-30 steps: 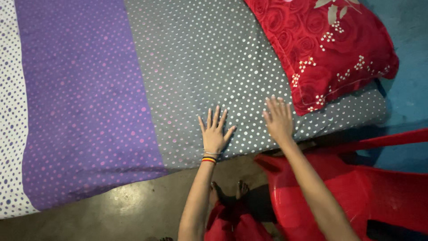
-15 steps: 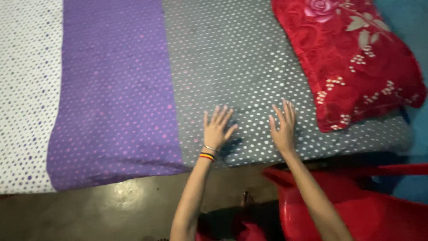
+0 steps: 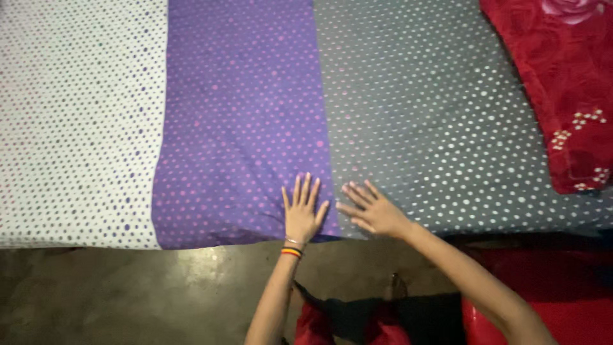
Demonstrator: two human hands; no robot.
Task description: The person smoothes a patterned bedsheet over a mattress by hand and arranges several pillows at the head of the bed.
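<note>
The 2 hands lie flat with fingers spread and hold nothing. The left hand (image 3: 302, 214) presses the purple stripe of the bed sheet (image 3: 242, 128). The right hand (image 3: 373, 211) presses the grey stripe just beside it. The stripes run away from the hands. A red pillow (image 3: 568, 89) lies far right.

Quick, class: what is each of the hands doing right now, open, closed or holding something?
Left hand: open, flat on the purple stripe of the bedsheet, holding nothing.
Right hand: open, flat on the grey stripe, holding nothing.
</note>
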